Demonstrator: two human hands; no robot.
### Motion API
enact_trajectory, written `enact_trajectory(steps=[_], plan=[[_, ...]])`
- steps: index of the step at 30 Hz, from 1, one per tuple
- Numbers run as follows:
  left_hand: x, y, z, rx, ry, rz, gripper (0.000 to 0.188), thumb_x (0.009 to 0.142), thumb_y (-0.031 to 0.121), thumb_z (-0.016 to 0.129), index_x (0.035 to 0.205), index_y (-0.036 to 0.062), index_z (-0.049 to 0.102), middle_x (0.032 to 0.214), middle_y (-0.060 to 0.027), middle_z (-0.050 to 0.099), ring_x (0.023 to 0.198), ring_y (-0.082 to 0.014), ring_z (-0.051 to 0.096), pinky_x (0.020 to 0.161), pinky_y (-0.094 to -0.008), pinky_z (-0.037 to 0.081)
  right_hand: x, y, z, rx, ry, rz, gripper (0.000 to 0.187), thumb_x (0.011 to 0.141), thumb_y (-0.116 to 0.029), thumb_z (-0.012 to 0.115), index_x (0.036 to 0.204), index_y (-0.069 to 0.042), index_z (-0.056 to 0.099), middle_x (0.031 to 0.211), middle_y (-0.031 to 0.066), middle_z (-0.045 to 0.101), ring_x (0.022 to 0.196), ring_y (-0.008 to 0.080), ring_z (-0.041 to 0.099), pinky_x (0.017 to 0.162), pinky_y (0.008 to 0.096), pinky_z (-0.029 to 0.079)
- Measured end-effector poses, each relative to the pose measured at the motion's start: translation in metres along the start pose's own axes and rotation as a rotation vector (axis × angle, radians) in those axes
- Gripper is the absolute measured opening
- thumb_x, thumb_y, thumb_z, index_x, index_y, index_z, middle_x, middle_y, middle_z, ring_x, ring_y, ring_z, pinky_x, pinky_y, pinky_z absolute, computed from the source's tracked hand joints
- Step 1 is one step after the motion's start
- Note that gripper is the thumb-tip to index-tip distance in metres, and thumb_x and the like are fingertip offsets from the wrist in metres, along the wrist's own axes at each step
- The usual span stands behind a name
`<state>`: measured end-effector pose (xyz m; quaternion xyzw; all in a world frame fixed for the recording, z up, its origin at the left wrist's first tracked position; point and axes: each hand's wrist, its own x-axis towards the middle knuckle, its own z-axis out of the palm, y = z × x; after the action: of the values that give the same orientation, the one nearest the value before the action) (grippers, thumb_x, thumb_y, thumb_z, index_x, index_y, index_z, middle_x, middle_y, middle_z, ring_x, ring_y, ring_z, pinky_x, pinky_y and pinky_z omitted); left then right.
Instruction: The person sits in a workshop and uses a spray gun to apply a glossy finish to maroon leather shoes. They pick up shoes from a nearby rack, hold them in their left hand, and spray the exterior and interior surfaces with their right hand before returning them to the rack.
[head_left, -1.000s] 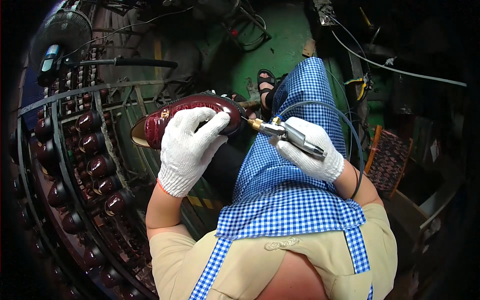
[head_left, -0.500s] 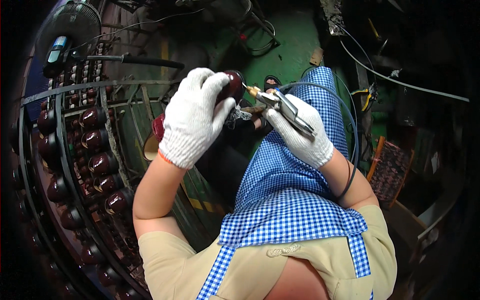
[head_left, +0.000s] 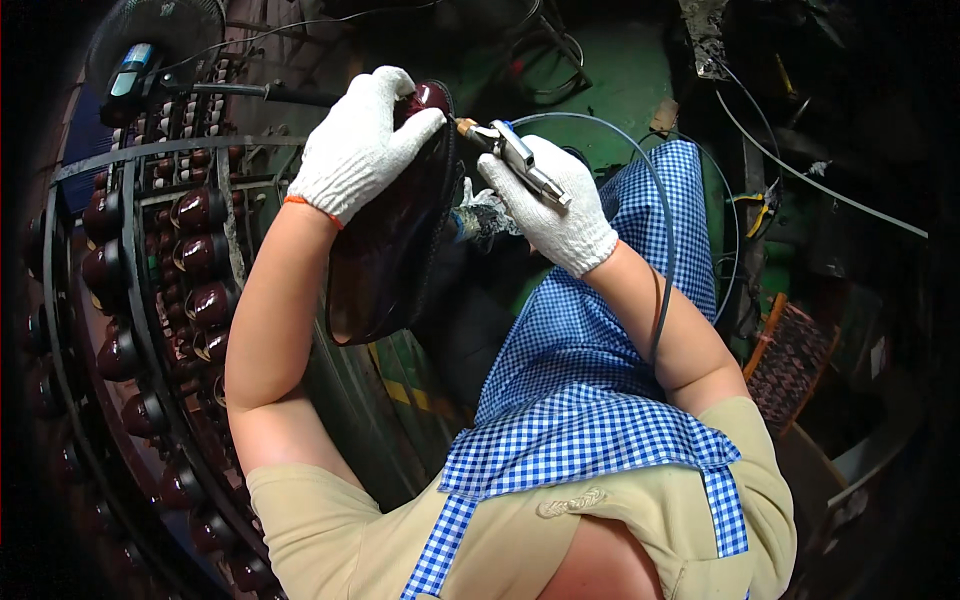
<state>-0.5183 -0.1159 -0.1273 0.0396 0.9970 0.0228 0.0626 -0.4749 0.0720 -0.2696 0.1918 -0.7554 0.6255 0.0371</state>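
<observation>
My left hand (head_left: 355, 150), in a white knit glove, grips a glossy dark red shoe (head_left: 405, 225) near its toe. The shoe hangs lengthwise, its toe up and its opening toward me, with the dark sole edge on the right. In my right hand (head_left: 560, 215), gloved the same way, is a metal spray gun (head_left: 518, 155) with a brass nozzle. That nozzle points left at the sole edge beside the toe, very close to it; I cannot tell whether they touch. A grey-blue hose (head_left: 645, 170) runs from the gun past my right forearm.
To the left stands a metal rack (head_left: 135, 260) with rows of dark red shoes (head_left: 205, 255). A fan (head_left: 160, 45) is at the far left. Yellow-handled pliers (head_left: 765, 210) hang at the right, above an orange-edged, dark patterned panel (head_left: 790, 360). The floor (head_left: 600, 75) is green.
Both my hands have moved up and left. The shoe has turned from a mostly hidden end-on view to showing its full length, and the gun's nozzle has stayed near its toe.
</observation>
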Motion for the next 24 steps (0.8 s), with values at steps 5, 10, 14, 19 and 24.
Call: enact_trajectory(steps=[5, 10, 14, 19, 24], plan=[[0.009, -0.034, 0.006, -0.05, -0.003, -0.108, 0.064, 0.094, 0.048, 0.075, 0.13, -0.0031, 0.059, 0.117, -0.0232, 0.07, 0.109, -0.0302, 0.069, 0.098, -0.0392, 0.052, -0.019, 0.001, 0.021, 0.054, -0.046, -0.049, 0.024, 0.1, -0.029, 0.068, 0.104, -0.006, 0.074, 0.082, 0.0161, 0.065, 0.073, 0.0342, 0.067, 0.065, 0.0437, 0.053], [0.012, -0.055, 0.013, -0.135, 0.023, -0.195, 0.071, 0.09, 0.056, 0.074, 0.127, -0.0041, 0.063, 0.117, -0.0257, 0.073, 0.11, -0.0377, 0.071, 0.098, -0.0425, 0.054, -0.037, -0.004, 0.032, 0.059, -0.037, -0.077, 0.023, 0.099, -0.027, 0.07, 0.106, -0.006, 0.075, 0.081, 0.0154, 0.067, 0.072, 0.0325, 0.069, 0.062, 0.041, 0.055], [0.01, -0.058, 0.016, -0.159, 0.042, -0.197, 0.066, 0.093, 0.049, 0.077, 0.129, -0.0041, 0.06, 0.112, -0.0177, 0.07, 0.103, -0.0203, 0.066, 0.094, -0.0338, 0.053, -0.052, -0.006, 0.038, 0.093, -0.029, -0.123, 0.023, 0.097, -0.026, 0.072, 0.109, -0.006, 0.075, 0.082, 0.0155, 0.068, 0.073, 0.0323, 0.07, 0.063, 0.0405, 0.056], [0.011, -0.062, 0.02, -0.129, 0.062, -0.188, 0.066, 0.092, 0.049, 0.079, 0.128, -0.0033, 0.061, 0.112, -0.0168, 0.07, 0.102, -0.0199, 0.066, 0.094, -0.0332, 0.053, -0.066, -0.02, 0.033, 0.077, -0.135, -0.092, 0.024, 0.099, -0.029, 0.07, 0.113, -0.01, 0.076, 0.084, 0.0143, 0.068, 0.072, 0.0304, 0.07, 0.062, 0.0387, 0.057], [0.012, -0.071, 0.022, -0.21, 0.041, -0.258, 0.07, 0.091, 0.054, 0.078, 0.131, -0.0015, 0.06, 0.117, -0.0182, 0.07, 0.104, -0.0207, 0.067, 0.094, -0.0336, 0.053, -0.083, -0.024, 0.039, 0.049, -0.174, -0.117, 0.022, 0.098, -0.032, 0.072, 0.1, -0.01, 0.074, 0.081, 0.0123, 0.064, 0.068, 0.0301, 0.068, 0.058, 0.0392, 0.055]])
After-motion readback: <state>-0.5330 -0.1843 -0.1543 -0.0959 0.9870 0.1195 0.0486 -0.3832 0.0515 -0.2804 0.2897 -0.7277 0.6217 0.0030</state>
